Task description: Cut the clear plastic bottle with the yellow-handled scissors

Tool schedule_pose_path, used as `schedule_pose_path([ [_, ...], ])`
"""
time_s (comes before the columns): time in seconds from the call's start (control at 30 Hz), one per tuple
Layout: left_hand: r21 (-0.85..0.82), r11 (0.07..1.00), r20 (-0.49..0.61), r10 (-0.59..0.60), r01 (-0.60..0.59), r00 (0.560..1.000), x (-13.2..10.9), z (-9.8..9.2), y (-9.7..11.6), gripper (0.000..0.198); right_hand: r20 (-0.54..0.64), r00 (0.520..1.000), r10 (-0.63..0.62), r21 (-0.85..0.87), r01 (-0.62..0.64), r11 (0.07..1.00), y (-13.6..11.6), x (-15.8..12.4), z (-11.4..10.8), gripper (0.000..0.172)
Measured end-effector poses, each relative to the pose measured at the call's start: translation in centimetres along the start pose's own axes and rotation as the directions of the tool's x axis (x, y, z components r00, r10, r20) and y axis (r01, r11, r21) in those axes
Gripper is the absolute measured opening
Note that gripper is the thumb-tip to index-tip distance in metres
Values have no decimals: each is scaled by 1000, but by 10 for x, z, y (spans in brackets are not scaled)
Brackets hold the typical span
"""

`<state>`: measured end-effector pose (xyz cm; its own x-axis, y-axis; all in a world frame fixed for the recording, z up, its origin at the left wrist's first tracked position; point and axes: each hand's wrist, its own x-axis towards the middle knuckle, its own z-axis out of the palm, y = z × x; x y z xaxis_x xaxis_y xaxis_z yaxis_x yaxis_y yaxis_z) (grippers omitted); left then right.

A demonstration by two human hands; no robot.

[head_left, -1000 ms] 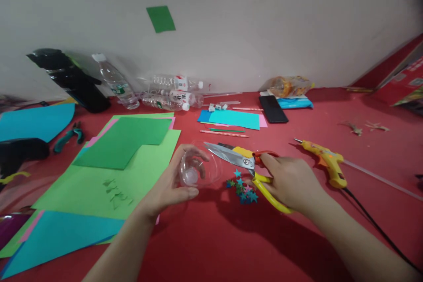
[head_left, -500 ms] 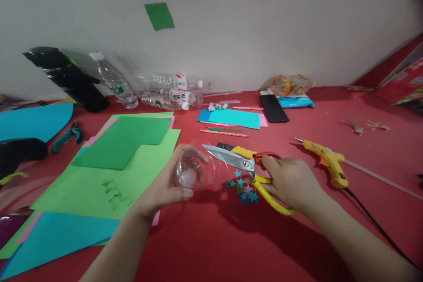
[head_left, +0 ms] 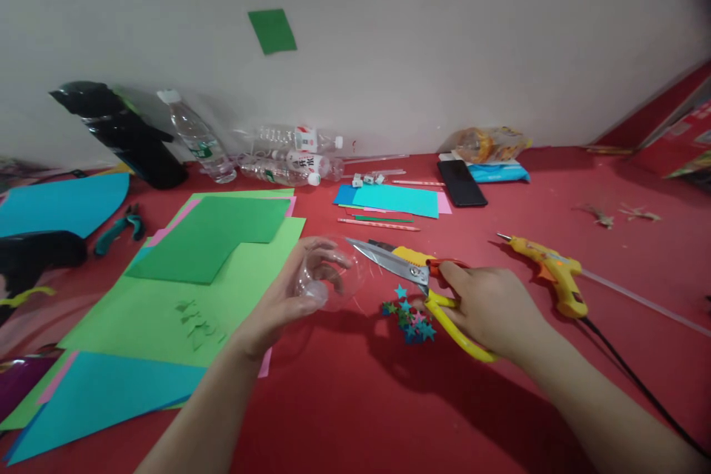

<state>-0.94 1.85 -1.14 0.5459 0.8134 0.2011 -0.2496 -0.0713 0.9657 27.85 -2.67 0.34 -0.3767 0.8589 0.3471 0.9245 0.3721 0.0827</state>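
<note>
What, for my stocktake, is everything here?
Scissors: one, red/yellow, centre
Plastic piece: one, clear, centre
Paper stars: many, multicoloured, centre
Glue gun: one, yellow, right
Phone: one, black, back
Packet: one, blue, back
Striped pencils: two, pink, back
Plastic bottles: several, clear, back
Cylinder: one, black, back
Pliers: one, teal, left
Paper sheets: several, multicoloured, left
Paper square: one, green, wall
Table: one, red, below
Left hand: one, centre
Right hand: one, centre

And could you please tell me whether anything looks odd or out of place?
A green paper sits on the wall, oddly apart from the sheets on the table. Small green bits lie scattered over the light green sheet, looking untidy.
</note>
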Motion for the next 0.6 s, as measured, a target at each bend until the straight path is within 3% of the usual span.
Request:
schedule_pose_path([
  [0.33, -5, 999, 31, -37, 37, 999, -3, 6, 0, 66, 50, 999, 2, 39, -4, 999, 0, -3, 2, 61],
  [0.6, -10, 999, 23, -37, 37, 999, -2, 4, -2, 65, 11, 999, -32, -1, 32, 999, 2, -3, 4, 54],
])
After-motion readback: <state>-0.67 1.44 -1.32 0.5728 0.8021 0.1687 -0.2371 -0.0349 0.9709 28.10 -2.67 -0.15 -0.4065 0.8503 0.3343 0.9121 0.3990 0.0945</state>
